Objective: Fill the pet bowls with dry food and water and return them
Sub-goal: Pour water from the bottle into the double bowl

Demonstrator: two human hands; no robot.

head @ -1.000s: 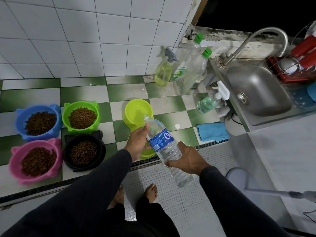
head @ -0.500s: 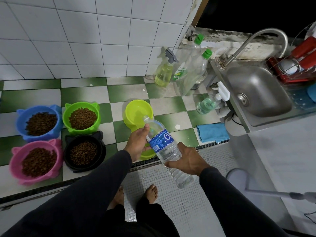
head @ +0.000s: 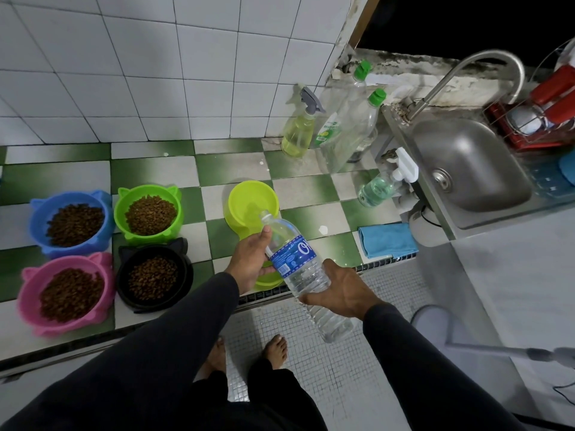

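- Four bowls of dry food are sitting on the checkered surface (head: 314,213): blue bowl (head: 70,223), green bowl (head: 148,211), pink bowl (head: 67,293), black bowl (head: 154,279).
- One yellow-green bowl (head: 252,203) is standing right of them.
- Right hand (head: 340,290) fingers are wrapping one water bottle (head: 298,269), tilted over it; left hand (head: 253,259) is gripping the neck.

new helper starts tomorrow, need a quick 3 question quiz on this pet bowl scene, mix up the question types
1. True or false: all four cat-ear bowls already hold dry food.
2. Which hand grips the water bottle lower down, toward its base? A) left hand B) right hand
3. Fill in: the bottle's open mouth points toward the ______ bowl.

Key
1. True: the blue bowl, green bowl, pink bowl and black bowl all hold kibble.
2. B: the right hand holds the lower body; the left hand is near the neck.
3. Yellow-green bowl.
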